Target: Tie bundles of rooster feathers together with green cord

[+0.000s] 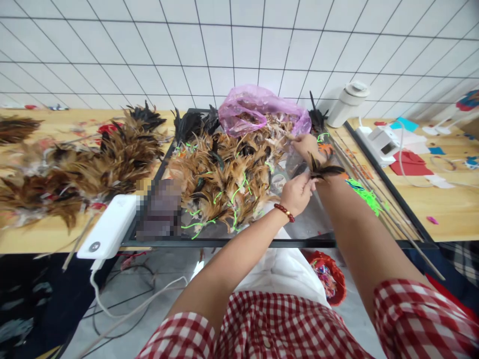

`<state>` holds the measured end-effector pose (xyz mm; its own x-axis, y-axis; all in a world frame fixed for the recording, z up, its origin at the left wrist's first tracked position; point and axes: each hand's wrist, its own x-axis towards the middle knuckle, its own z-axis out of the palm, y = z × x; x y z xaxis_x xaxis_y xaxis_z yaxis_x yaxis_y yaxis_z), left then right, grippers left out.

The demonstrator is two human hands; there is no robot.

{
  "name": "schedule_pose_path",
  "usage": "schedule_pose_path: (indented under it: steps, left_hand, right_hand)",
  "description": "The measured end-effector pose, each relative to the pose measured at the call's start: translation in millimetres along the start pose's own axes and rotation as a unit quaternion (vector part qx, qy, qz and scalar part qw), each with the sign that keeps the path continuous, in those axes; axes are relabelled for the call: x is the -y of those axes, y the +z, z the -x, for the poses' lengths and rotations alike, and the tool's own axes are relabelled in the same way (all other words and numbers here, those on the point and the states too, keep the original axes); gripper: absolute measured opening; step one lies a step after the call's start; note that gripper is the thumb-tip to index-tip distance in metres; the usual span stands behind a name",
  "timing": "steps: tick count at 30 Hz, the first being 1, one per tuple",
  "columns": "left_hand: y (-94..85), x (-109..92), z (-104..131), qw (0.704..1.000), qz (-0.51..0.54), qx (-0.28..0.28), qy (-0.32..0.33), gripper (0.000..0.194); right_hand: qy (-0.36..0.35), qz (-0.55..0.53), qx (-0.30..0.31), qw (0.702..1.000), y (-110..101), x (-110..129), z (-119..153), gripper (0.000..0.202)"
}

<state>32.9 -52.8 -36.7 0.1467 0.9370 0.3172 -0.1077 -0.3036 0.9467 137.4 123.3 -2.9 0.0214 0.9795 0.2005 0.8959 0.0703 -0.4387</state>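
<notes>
My left hand point(297, 193), with a red bead bracelet at its wrist, pinches the base of a small bunch of dark feathers point(326, 171). Beyond it, my right hand point(305, 147) reaches to the right edge of a heap of brown feathers point(224, 174), its fingers at the pale feathers below a pink plastic bag point(258, 107); what they grip is too small to make out. Bright green ties show among the heaped feathers. The dark bunch overlaps my right wrist in the view.
Feather bundles point(108, 159) cover the left table beside a white power bank point(108, 227). At right are green strings point(362, 195), thin sticks point(396, 224), a white bottle point(346, 104) and a power strip point(376, 145). A red basket point(339, 284) sits below the table.
</notes>
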Motion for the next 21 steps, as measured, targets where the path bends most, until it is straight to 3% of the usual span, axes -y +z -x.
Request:
schedule_pose_path:
  steps: [4, 9, 12, 15, 21]
  left_hand:
    - [0.0, -2, -9, 0.989, 0.091, -0.059, -0.102, 0.019]
    - [-9.3, -15, -28, 0.934, 0.19, -0.205, -0.222, 0.023]
    - [-14.7, -17, -33, 0.918, 0.208, -0.246, -0.23, 0.023]
    - [-17.1, -16, -34, 0.917, 0.213, -0.249, -0.226, 0.023]
    - [-19.0, -12, -35, 0.921, 0.205, -0.251, -0.217, 0.022]
  right_hand:
    - [0.017, -0.005, -0.055, 0.998, -29, -9, 24, 0.028]
    - [-0.099, 0.052, 0.003, 0.994, -58, -36, 71, 0.029]
    - [-0.076, 0.084, -0.04, 0.993, -57, -52, 88, 0.045]
    - [-0.059, 0.018, -0.094, 0.994, -51, -58, 94, 0.037]
    - [-0.128, -0.007, -0.03, 0.991, -36, -38, 93, 0.025]
